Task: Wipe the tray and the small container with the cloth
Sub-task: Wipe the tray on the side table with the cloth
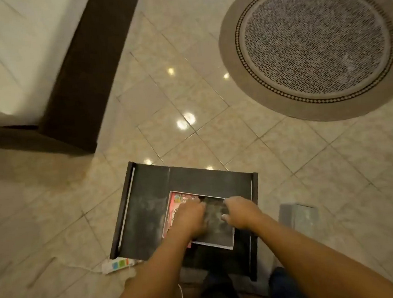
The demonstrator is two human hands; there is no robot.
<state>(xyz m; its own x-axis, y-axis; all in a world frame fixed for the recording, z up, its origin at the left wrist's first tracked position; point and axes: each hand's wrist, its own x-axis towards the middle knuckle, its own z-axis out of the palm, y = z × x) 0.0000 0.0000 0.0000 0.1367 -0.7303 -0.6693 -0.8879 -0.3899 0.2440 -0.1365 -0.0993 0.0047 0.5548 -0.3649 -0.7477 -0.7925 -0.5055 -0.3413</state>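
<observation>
A dark rectangular tray (147, 199) with raised side rails lies on the tiled floor in front of me, its surface smeared with dust. On it sits the small container (217, 237), a white-rimmed box with a dark dusty bottom and a pink printed sheet (175, 201) at its left side. My left hand (191, 217) is inside the container over the pink sheet, fingers curled. My right hand (240, 212) is at the container's far right, fingers bent near the rim. Motion blur hides what either hand holds. A grey folded cloth-like piece (298, 216) lies right of the tray.
A white power strip (117, 265) with a thin cable lies at the tray's near-left corner. A dark sofa base (79, 71) runs along the left. A round grey rug (314, 43) lies at the far right. My knees are below the tray.
</observation>
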